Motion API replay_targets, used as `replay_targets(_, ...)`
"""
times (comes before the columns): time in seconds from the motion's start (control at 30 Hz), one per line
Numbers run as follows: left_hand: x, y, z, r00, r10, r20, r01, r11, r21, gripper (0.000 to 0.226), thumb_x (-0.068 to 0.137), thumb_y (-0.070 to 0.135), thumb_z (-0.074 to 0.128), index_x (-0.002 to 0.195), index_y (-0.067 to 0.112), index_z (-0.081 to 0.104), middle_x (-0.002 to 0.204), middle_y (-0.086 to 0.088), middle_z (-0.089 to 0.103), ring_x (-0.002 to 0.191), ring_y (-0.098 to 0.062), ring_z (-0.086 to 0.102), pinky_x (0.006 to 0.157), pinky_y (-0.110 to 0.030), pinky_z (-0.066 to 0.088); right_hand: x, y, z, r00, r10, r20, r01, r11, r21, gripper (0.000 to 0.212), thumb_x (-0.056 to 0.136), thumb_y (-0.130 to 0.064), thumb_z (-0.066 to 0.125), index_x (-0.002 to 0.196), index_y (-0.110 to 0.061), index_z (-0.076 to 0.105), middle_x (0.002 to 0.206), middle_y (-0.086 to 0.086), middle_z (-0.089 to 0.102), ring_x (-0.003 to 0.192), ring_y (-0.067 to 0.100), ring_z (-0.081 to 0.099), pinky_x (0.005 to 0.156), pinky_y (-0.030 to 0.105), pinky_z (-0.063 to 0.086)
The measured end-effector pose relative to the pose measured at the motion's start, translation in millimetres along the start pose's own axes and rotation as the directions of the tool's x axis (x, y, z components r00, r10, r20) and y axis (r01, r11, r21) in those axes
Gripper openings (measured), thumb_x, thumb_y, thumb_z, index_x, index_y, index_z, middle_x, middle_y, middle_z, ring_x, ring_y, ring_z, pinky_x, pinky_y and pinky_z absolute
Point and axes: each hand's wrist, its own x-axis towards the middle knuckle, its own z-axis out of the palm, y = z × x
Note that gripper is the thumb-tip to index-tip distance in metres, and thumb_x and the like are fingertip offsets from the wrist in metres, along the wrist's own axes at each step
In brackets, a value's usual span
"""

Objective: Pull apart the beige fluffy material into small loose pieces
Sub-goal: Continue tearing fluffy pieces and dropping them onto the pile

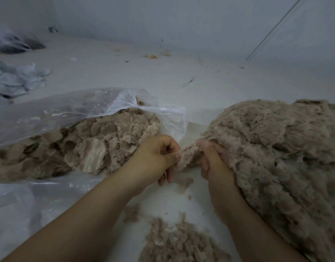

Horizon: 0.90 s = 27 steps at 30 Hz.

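Fluff strip [189, 157] beside the big pile [276, 148] is pinched by left hand [157, 157] and right hand [212, 161] (fingers clamped): pull short, tear small.

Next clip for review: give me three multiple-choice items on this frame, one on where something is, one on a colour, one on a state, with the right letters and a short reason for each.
1. Where does the clear plastic bag lie?
A. left of the hands
B. right of the hands
C. on the big pile

2. What colour is the fluffy material?
A. blue
B. beige
C. black

3. What are the left hand and right hand doing?
A. resting flat
B. both gripping one tuft
C. holding scissors

Answers:
1 A, the bag covers the heap on the left.
2 B, the pile at right is beige.
3 B, fingers of both hands curl round the tuft between them.
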Motion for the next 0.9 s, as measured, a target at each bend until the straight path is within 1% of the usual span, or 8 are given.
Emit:
replay_targets(0.07,-3,-2,5,1.000,0.002,0.001,-0.001,0.999,-0.037,0.018,0.096,-0.003,0.053,0.079,0.004,0.053,0.055,-0.006,0.054,0.042,-0.027,0.055,0.037,-0.026,0.039,-2,2,0,0.991,-0.054,0.121,0.060,0.997,-0.044,0.014,0.095,-0.013,0.058,0.087,-0.002,0.062,0.068,-0.004,0.058,0.057,0.000,0.052,0.053,0.010,0.041)
replay_targets(0.13,-4,-2,10,0.999,0.029,-0.029,-0.031,0.997,-0.077,0.016,0.096,-0.003,0.052,0.082,0.003,0.053,0.058,-0.012,0.055,0.041,-0.027,0.056,0.038,-0.028,0.040,-1,1,1,0.986,-0.077,0.145,0.087,0.994,-0.062,0.015,0.091,-0.005,0.063,0.075,-0.003,0.063,0.064,0.002,0.064,0.058,0.008,0.058,0.055,0.017,0.047)
replay_targets(0.3,-2,-5,10,0.981,0.083,-0.175,-0.099,0.992,-0.084,0.022,0.090,-0.005,0.061,0.074,0.010,0.058,0.050,-0.003,0.054,0.041,-0.022,0.053,0.037,-0.025,0.039,2,4,0,0.993,-0.067,0.093,0.075,0.993,-0.088,0.031,0.094,0.003,0.055,0.066,-0.010,0.056,0.044,-0.014,0.050,0.039,-0.002,0.043,0.044,0.008,0.033)
replay_targets(0.4,-4,-9,9,0.962,0.119,-0.247,-0.131,0.991,-0.033,0.022,0.083,-0.006,0.069,0.070,0.010,0.061,0.055,-0.014,0.057,0.049,-0.021,0.054,0.043,-0.028,0.043,0,1,-1,0.987,-0.086,0.133,0.093,0.995,-0.044,0.039,0.098,-0.005,0.050,0.060,-0.014,0.051,0.043,-0.014,0.043,0.038,-0.002,0.039,0.043,0.007,0.032)
replay_targets(0.57,-8,-8,17,0.950,0.198,-0.241,-0.193,0.980,0.046,0.020,0.077,-0.003,0.075,0.066,0.008,0.063,0.058,-0.010,0.061,0.050,-0.013,0.052,0.048,-0.031,0.046,-4,-1,2,0.972,-0.076,0.224,0.085,0.996,-0.029,0.023,0.092,-0.004,0.057,0.075,0.011,0.060,0.057,0.006,0.058,0.052,0.011,0.053,0.053,0.020,0.045)
replay_targets(0.67,-8,-9,18,0.955,0.162,-0.246,-0.167,0.986,0.003,0.022,0.079,-0.003,0.074,0.066,0.009,0.060,0.057,-0.007,0.057,0.051,-0.015,0.050,0.048,-0.031,0.044,-2,0,3,0.975,-0.067,0.211,0.069,0.998,-0.002,0.028,0.097,0.001,0.049,0.070,0.004,0.057,0.052,0.002,0.056,0.046,0.005,0.051,0.050,0.016,0.044)
replay_targets(0.8,-8,-10,16,0.948,0.117,-0.295,-0.148,0.985,-0.085,0.024,0.082,-0.006,0.069,0.069,0.009,0.057,0.055,-0.007,0.055,0.047,-0.016,0.051,0.044,-0.026,0.044,1,1,1,0.983,-0.038,0.182,0.047,0.998,-0.045,0.038,0.099,0.005,0.043,0.063,-0.005,0.050,0.040,-0.013,0.040,0.036,-0.001,0.034,0.040,0.009,0.028)
replay_targets(0.9,-8,-10,18,0.938,0.175,-0.300,-0.186,0.982,-0.009,0.022,0.080,-0.007,0.071,0.068,0.008,0.060,0.055,-0.009,0.057,0.049,-0.016,0.052,0.046,-0.030,0.047,-1,1,-1,0.975,-0.069,0.213,0.079,0.996,-0.040,0.041,0.100,-0.009,0.047,0.059,-0.011,0.051,0.042,-0.012,0.040,0.039,-0.002,0.034,0.042,0.009,0.030)
